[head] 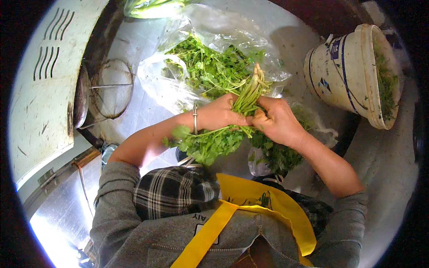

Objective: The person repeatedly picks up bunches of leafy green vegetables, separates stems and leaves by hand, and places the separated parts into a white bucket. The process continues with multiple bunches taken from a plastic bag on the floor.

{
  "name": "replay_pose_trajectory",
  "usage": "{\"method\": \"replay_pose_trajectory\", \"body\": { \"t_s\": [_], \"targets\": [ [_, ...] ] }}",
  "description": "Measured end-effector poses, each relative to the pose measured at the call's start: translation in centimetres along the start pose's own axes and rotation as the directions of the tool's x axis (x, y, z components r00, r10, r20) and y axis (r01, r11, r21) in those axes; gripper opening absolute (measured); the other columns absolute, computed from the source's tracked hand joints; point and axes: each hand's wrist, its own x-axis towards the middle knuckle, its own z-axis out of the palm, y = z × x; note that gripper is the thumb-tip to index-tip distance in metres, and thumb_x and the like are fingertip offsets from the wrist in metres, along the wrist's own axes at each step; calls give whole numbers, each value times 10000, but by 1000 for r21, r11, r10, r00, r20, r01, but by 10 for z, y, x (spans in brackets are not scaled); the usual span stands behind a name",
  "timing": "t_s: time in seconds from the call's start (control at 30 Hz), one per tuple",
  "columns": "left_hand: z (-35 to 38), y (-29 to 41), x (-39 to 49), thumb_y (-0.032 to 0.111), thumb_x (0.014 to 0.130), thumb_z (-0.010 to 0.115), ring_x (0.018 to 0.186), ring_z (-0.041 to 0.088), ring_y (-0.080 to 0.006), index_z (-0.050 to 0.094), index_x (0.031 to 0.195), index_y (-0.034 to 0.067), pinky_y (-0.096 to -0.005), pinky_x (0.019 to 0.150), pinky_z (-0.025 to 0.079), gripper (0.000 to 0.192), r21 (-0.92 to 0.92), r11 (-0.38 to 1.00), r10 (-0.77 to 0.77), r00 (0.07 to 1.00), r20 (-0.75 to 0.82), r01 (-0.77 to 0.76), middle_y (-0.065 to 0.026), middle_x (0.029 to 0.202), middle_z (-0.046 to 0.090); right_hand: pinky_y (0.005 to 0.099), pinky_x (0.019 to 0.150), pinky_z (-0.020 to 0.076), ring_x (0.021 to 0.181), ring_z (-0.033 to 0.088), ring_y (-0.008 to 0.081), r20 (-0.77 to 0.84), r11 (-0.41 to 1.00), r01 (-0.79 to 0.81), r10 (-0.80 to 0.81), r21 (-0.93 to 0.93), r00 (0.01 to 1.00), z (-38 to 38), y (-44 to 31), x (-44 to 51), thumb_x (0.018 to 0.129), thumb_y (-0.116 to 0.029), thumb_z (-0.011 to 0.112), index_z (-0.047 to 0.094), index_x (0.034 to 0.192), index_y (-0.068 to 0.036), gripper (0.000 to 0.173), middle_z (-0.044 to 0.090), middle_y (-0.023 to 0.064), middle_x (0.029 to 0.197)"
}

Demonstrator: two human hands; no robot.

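A bunch of leafy green herbs, apparently cilantro (248, 95), is held up in front of me with its pale root ends pointing away. My left hand (219, 112) is wrapped around the stems, a metal bangle on its wrist. The fingers of my right hand (276, 119) pinch at the same stems, close against the left thumb. Leaves of the bunch hang down toward my lap below the left wrist. Just beyond my hands, more herbs (207, 65) lie in an opened clear plastic bag (221, 25) on the floor.
A white bucket (335, 72) at the right holds green scraps. Another heap of greens (276, 155) in clear plastic sits under my right forearm. At left are a round metal-framed stand (112, 88) and a vented white panel (50, 83). Bagged vegetables (150, 8) lie at the top.
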Motion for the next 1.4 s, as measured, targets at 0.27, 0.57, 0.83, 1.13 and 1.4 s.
{"method": "replay_pose_trajectory", "body": {
  "t_s": [0.27,0.57,0.83,1.13,1.4],
  "targets": [
    [6,12,-4,202,803,697,737,545,-72,591,1040,32,-227,611,444,310,-216,973,48,989,-141,-78,-9,877,613,244,451,310,514,385,69,83,632,-279,321,723,943,11,-1,1,832,-179,422,529,818,-40,176,473,-31,622],
    [5,13,-3,188,817,679,658,583,-106,570,1076,27,-235,525,457,324,-410,902,74,985,-158,-133,-40,872,639,225,394,226,432,264,70,268,-36,-315,624,948,734,17,-21,6,846,-289,464,435,788,-134,168,384,-40,617],
    [1,14,22,263,908,544,438,471,-124,513,791,80,-282,403,385,219,-617,754,235,970,-65,-224,-21,546,486,226,385,232,447,280,65,-79,-235,73,-18,969,997,-53,-65,17,856,-338,461,430,723,-152,231,314,-53,599],
    [4,56,-5,165,700,775,774,564,-100,565,991,16,-251,732,465,389,38,993,116,958,-264,-110,-27,841,613,324,782,439,842,538,209,-802,798,-294,-349,-526,486,-250,-18,-80,886,-103,511,551,1073,-28,206,580,101,935],
    [14,70,-12,314,709,682,692,592,-369,530,1017,67,-423,616,482,423,823,554,172,951,-259,124,-188,721,597,400,1022,310,1262,365,312,-135,442,83,-439,-893,888,-144,-81,-37,707,-45,643,507,1245,-127,561,409,153,1335]
  ]
}}
